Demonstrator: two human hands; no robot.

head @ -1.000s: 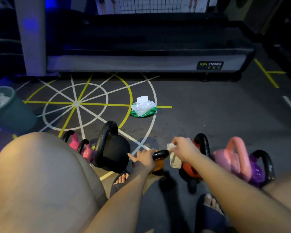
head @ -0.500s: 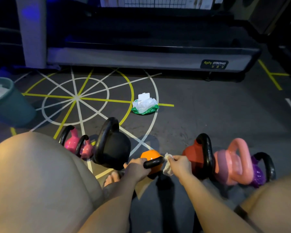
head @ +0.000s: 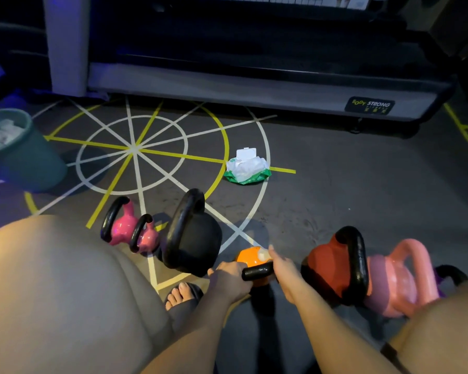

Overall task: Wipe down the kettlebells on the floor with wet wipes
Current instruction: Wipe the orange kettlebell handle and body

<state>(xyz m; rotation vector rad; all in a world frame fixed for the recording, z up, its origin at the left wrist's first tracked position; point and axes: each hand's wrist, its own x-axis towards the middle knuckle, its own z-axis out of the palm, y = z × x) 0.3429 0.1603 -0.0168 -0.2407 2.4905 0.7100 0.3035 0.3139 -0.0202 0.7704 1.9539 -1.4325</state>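
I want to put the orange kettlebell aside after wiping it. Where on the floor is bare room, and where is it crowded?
Bare floor: right of the wipes pack, between treadmill base and red kettlebell; also the painted circle between bin and pack. Crowded: the gap between black kettlebell and red one, filled by the orange kettlebell, left hand and right hand.

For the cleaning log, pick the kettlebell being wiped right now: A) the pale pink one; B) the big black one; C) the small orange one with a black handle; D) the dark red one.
C: the left hand grips the small orange kettlebell by its handle while the right hand holds a white wet wipe against its body.
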